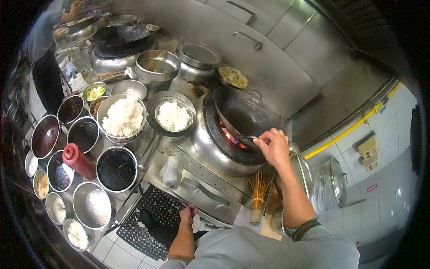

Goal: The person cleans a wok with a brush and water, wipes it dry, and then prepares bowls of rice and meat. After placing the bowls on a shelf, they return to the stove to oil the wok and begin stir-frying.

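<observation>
A dark wok (239,112) sits tilted over a steel burner, with orange flame showing under its near edge. My right hand (274,145) is closed around the wok handle (249,137) at the near right side. Low in the view, my left hand (188,212) is by the front edge of the counter, its fingers partly hidden; what it holds, if anything, is unclear. To the left of the wok, a perforated strainer (190,101) holds white rice (173,116). Beside it stands a bowl heaped with more rice (123,117).
Several pots of dark sauces (117,169) and a red squeeze bottle (79,161) stand left. A bamboo brush (258,197) lies near my right forearm. Behind are steel pots (157,66) and another wok (120,35). Another person stands at the upper left.
</observation>
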